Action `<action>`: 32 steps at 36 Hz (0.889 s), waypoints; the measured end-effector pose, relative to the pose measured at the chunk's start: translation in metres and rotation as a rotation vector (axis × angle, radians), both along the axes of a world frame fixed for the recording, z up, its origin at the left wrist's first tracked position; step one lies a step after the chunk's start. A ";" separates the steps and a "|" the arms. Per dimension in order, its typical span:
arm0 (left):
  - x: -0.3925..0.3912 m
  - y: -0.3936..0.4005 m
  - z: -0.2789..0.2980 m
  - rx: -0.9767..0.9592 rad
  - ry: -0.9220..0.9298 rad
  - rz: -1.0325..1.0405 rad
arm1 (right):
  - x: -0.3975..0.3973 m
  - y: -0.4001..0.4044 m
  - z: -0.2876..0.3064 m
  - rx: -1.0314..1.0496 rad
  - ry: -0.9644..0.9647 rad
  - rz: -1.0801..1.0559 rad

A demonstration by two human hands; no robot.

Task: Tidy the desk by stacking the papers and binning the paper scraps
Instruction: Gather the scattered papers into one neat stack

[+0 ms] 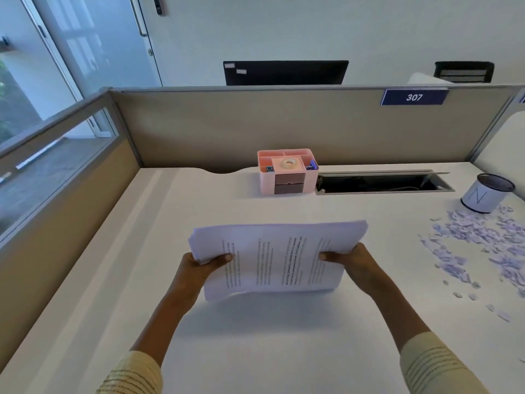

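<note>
A stack of printed white papers (278,257) is held above the middle of the white desk (255,336), tilted with its far edge raised. My left hand (199,268) grips its left edge, thumb on top. My right hand (352,263) grips its right edge the same way. A spread of small torn paper scraps (477,245) lies on the desk at the far right. Just beyond the scraps stands a small white cylindrical bin (485,193) with a dark rim, upright and open at the top.
A pink desk organiser (287,172) holding a tape roll stands at the back centre. To its right is an open cable slot (380,182) in the desktop. Beige partition walls (284,126) close the desk at the back and left.
</note>
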State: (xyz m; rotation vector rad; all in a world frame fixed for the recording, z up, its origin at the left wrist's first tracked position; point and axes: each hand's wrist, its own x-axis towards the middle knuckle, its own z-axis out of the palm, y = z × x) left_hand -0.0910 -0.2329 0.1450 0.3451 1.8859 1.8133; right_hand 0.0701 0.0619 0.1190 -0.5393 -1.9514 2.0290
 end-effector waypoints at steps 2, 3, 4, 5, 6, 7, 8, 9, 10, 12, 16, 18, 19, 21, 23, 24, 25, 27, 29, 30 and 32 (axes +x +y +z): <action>-0.002 -0.002 -0.003 0.014 0.005 0.017 | 0.000 -0.002 -0.005 0.009 -0.007 -0.034; -0.004 -0.004 -0.003 0.022 0.015 0.020 | 0.000 -0.002 -0.005 0.007 -0.001 -0.045; -0.005 -0.005 -0.004 0.030 0.029 0.020 | -0.001 -0.002 -0.005 0.003 0.009 -0.053; -0.006 -0.006 -0.004 0.038 0.042 0.017 | -0.001 -0.002 -0.004 0.002 0.017 -0.062; -0.006 -0.006 -0.006 0.045 0.049 0.016 | -0.002 -0.003 -0.002 0.003 0.023 -0.070; -0.007 -0.006 -0.008 0.048 0.047 0.016 | -0.003 -0.004 -0.002 0.002 0.027 -0.075; -0.007 -0.007 -0.011 0.051 0.036 0.014 | -0.003 -0.004 -0.002 0.003 0.022 -0.076; -0.007 -0.007 -0.014 0.047 0.018 0.009 | -0.004 -0.005 -0.004 0.008 0.006 -0.076; -0.006 -0.007 -0.018 0.035 0.002 -0.003 | -0.004 -0.006 -0.008 0.018 -0.013 -0.072; -0.004 -0.006 -0.026 0.005 -0.017 -0.020 | -0.003 -0.008 -0.015 0.010 -0.031 -0.070; 0.000 -0.003 -0.037 0.010 -0.031 0.062 | -0.005 -0.013 -0.016 -0.031 0.008 -0.077; -0.001 -0.003 -0.036 0.025 -0.015 0.081 | -0.007 -0.014 -0.012 -0.044 0.042 -0.077; -0.002 -0.004 -0.035 0.037 -0.005 0.081 | -0.008 -0.014 -0.011 -0.045 0.054 -0.080; -0.005 -0.007 -0.034 0.058 0.007 0.075 | -0.009 -0.011 -0.011 -0.048 0.052 -0.087; -0.007 -0.012 -0.035 0.062 0.017 0.059 | -0.009 -0.010 -0.012 -0.049 0.039 -0.082; -0.007 -0.014 -0.037 0.065 0.021 0.049 | -0.009 -0.010 -0.014 -0.058 0.035 -0.081; -0.007 -0.015 -0.039 0.070 0.021 0.040 | -0.009 -0.010 -0.015 -0.070 0.033 -0.083; -0.004 -0.013 -0.041 0.077 0.006 0.034 | -0.009 -0.013 -0.019 -0.093 0.031 -0.085; -0.002 -0.010 -0.042 0.090 -0.003 0.041 | -0.009 -0.015 -0.019 -0.095 0.036 -0.076; -0.001 -0.009 -0.041 0.092 -0.003 0.047 | -0.010 -0.016 -0.018 -0.089 0.042 -0.071; -0.002 -0.009 -0.039 0.094 0.001 0.058 | -0.009 -0.016 -0.014 -0.082 0.043 -0.066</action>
